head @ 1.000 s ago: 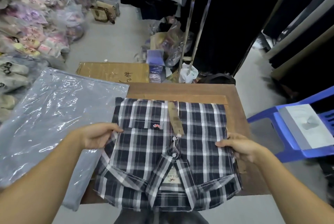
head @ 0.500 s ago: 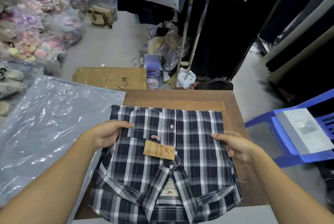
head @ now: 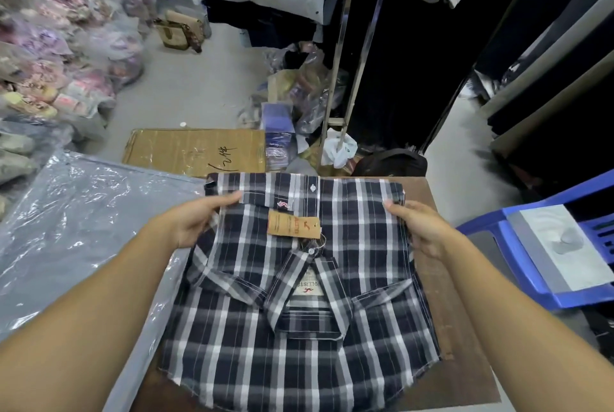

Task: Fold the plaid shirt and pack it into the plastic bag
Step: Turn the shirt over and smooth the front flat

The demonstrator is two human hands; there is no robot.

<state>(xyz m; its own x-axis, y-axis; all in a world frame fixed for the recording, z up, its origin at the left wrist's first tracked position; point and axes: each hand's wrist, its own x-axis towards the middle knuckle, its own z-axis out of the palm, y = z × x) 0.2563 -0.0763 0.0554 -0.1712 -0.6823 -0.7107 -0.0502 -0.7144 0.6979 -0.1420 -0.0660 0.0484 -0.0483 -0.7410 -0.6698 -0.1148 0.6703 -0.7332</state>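
The dark blue and white plaid shirt (head: 299,285) is folded into a rectangle, collar toward me, with a brown tag (head: 293,225) on its front. Both hands grip it and hold it raised and tilted over the wooden table (head: 448,312). My left hand (head: 196,219) pinches its left edge near the chest pocket. My right hand (head: 418,229) grips its right edge. A large clear plastic bag (head: 76,232) lies flat to the left, overlapping the table's left side.
A blue plastic chair (head: 518,255) with a grey and white sheet on it stands right of the table. A flat cardboard box (head: 192,152) lies on the floor behind. Bagged goods pile up at the left; dark clothes hang on a metal rack behind.
Both hands have slid up the shirt's sides and lifted its far end off the table. The tag, first upright, flopped down flat toward the collar.
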